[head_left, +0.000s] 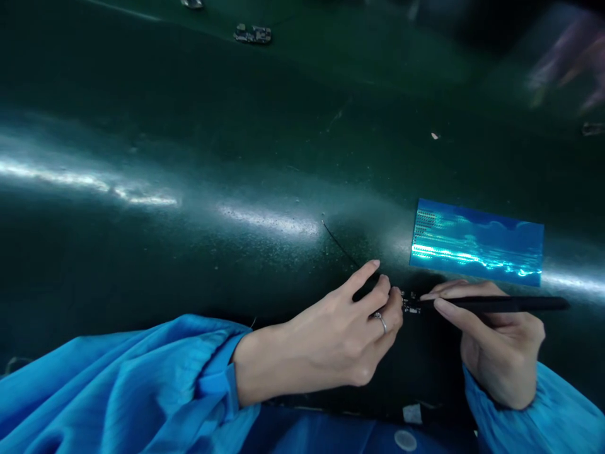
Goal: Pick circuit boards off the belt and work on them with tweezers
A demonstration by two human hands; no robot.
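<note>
My left hand (331, 334) pinches a tiny dark circuit board (410, 304) at its fingertips, with a ring on one finger. My right hand (496, 343) grips a slim black pen-shaped tool (501, 304), whose tip meets the board's edge. A thin black wire (339, 244) runs up and left from near my left fingers across the mat. Part of the board is hidden behind my left fingers. Blue sleeves cover both wrists.
A glossy dark green mat (189, 113) fills the view, with a blue tray or card (477, 243) beyond my right hand. A small electronic module (253, 34) lies at the far edge. A blurred hand (562, 63) of another person shows at top right.
</note>
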